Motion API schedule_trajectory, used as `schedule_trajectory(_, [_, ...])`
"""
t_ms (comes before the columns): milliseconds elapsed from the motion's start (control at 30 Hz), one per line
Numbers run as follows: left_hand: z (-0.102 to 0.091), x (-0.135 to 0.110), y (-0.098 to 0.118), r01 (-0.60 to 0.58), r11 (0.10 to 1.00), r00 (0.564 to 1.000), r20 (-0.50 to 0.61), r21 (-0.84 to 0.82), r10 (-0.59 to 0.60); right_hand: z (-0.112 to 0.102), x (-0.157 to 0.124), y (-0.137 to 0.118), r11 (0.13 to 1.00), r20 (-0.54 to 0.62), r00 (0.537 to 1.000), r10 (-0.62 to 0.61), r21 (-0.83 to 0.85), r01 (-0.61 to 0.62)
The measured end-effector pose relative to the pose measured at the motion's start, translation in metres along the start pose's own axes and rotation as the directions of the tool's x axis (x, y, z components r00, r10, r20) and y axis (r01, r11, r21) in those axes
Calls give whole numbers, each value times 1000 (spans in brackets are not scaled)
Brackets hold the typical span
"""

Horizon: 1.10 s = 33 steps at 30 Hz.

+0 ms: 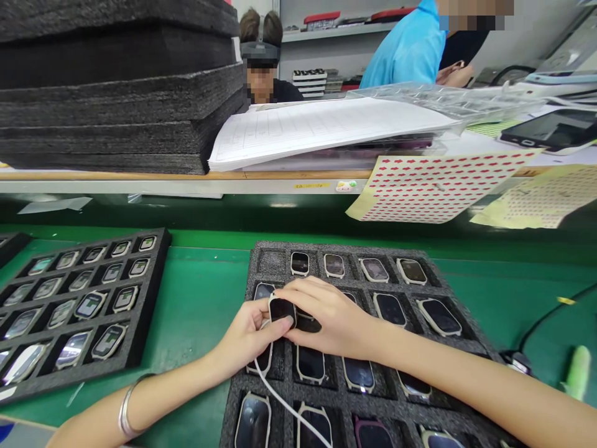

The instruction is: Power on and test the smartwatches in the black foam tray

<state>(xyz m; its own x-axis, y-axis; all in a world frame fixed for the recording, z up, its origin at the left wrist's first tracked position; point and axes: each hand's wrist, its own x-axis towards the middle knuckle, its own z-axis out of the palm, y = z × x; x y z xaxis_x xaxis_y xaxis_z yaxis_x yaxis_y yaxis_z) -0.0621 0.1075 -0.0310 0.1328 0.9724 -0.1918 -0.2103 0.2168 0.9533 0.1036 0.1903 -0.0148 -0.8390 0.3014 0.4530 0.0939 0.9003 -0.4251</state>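
Over a green surface (200, 280), just above the left side of a dark foam tray (273, 264) of seated watches (359, 374), with right hand (333, 311) and left hand (247, 335) (fingers of both) clamped on a single black-faced watch (281, 310).

Head-worn view, forward and down

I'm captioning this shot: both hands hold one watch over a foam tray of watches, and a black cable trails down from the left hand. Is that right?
Not quite: the cable is white, not black, as the head view shows. It does trail down from the left hand, and both hands hold one watch over the foam tray.
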Motion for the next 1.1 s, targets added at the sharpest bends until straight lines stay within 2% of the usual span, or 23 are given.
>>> schedule_trajectory(200, [0,-1,4,35,999,999,29,11,-35,0,-1,-1,998,-20,999,37,58,-36])
schedule_trajectory(433, [-4,-3,-1,51,996,997,61,68,-55,1,-3,1,983,8,996,87,160,-88])
schedule_trajectory(533, [-7,-3,-2,58,998,996,68,27,-60,0,-1,1,943,-11,995,99,319,-90])
schedule_trajectory(600, [-8,-4,-2,54,998,995,87,-37,-51,-1,2,0,857,-5,992,122,505,-103])
schedule_trajectory(700, [-8,-6,-3,62,981,990,137,-182,-38,-1,4,-4,613,72,969,237,763,-207])
schedule_trajectory(800, [-5,-7,-7,120,941,978,199,-316,-58,2,3,-7,341,195,906,377,880,-331])
schedule_trajectory(867, [-4,-6,-10,144,917,969,243,-373,-53,5,2,-8,208,253,864,435,905,-370])
schedule_trajectory(1000, [-5,-2,-15,145,897,957,291,-418,-19,12,4,-10,14,314,823,473,932,-363])
schedule_trajectory(1100, [-6,-3,-17,145,903,956,291,-404,-23,14,5,-10,-34,318,833,453,940,-340])
